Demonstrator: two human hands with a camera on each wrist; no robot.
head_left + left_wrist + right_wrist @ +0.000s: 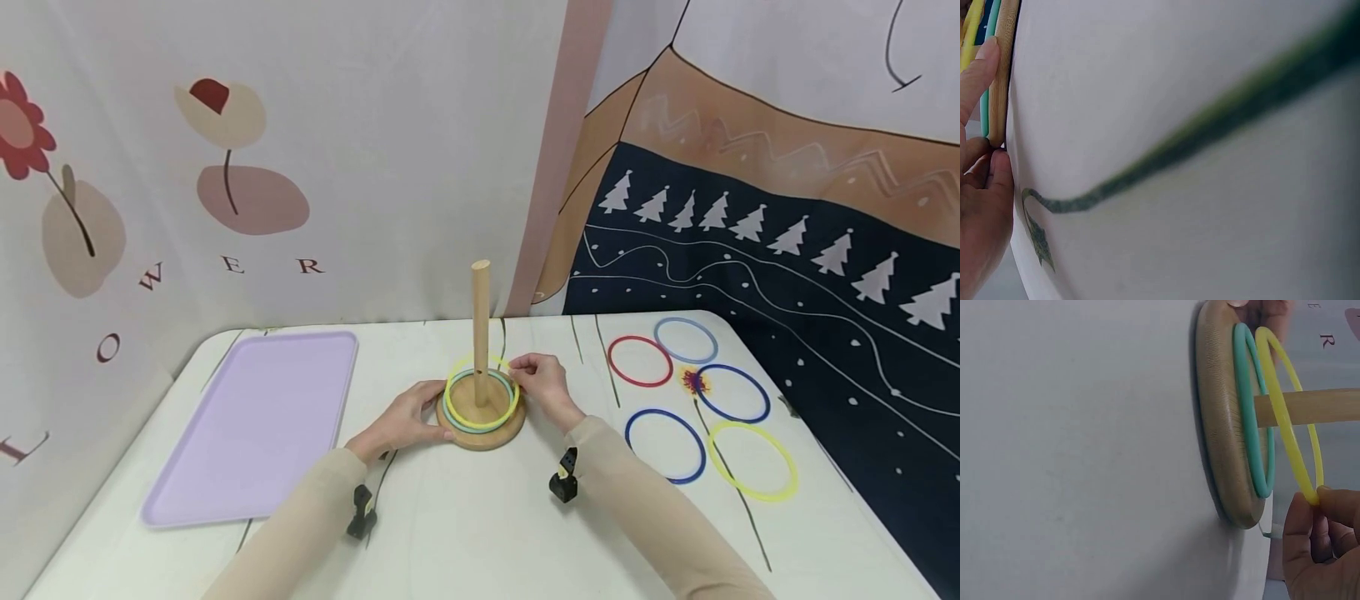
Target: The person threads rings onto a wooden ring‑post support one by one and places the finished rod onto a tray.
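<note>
Behind the far edge of the bench (480,517), pale cloth (420,125) printed with flowers and letters at left, and dark cloth (660,187) with a row of white trees at right. Close to the left edge, flat on the bench, a lilac tray (258,425). Midway between left and right edges, toward the far edge, a round wooden base (480,442) with an upright post (481,329). Around the post, lying on the base, a green ring (1247,412). Just above it, low around the same post, a tilted yellow ring (1295,453), highest at the side toward the bench's right edge. That raised side pinched between thumb and fingertips of the right hand (546,385). Wood of the base gripped at its left rim by the left hand (408,414), thumb toward the near edge. Beige sleeves (300,517) on both arms, with a small black device (362,512) at each wrist. Toward the right edge, five loose rings flat on the bench: light blue ring (678,318) nearest the far right corner, red ring (641,384) just beside it, dark blue ring (722,367) partly over a printed red burst (690,382), second dark blue ring (654,410) partly behind the right sleeve, second yellow ring (757,496) nearest the near edge.
</note>
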